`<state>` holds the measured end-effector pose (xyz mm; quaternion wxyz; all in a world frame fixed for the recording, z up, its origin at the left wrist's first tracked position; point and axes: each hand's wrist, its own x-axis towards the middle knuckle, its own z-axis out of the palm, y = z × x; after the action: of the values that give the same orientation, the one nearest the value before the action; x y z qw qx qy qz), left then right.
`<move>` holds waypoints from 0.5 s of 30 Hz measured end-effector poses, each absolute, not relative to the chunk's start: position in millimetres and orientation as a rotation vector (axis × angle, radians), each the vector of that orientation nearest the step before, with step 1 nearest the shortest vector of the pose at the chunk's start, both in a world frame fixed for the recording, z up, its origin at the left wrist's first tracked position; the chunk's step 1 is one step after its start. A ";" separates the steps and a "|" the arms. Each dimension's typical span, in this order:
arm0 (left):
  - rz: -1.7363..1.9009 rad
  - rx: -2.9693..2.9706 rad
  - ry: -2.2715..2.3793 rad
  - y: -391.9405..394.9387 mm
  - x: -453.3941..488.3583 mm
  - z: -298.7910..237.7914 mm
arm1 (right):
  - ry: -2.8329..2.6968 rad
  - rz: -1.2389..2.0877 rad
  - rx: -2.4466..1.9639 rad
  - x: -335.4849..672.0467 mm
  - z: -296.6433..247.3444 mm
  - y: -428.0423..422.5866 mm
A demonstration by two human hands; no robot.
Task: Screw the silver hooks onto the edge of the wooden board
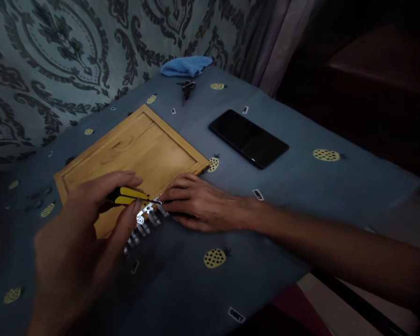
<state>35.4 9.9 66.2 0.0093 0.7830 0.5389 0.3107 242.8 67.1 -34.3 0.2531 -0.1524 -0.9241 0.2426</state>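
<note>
My left hand [80,233] is closed around a yellow and black screwdriver [128,196], whose tip points right toward a small metal rack with several prongs [145,224] at the near edge of a wooden tray [140,140]. My right hand [199,203] rests on the cloth beside the tray's corner, fingers pressed together at the metal rack where the screwdriver tip meets it. Whether those fingers pinch a small part I cannot make out.
A blue-grey cloth with yellow pineapple prints [322,186] covers the table. A black phone [248,138] lies face up to the right of the tray. A blue rag [186,66] and a bunch of keys [186,87] sit at the far edge by the patterned wall.
</note>
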 end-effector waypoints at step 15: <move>0.974 2.508 1.657 7.5 31.1 61.3 | -2.535 0.649 -0.404 244.1 -32.9 67.3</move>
<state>31.1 7.5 61.3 -0.0089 0.7937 0.5244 0.3083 244.1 67.3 -32.9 0.2443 -0.1480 -0.9284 0.2378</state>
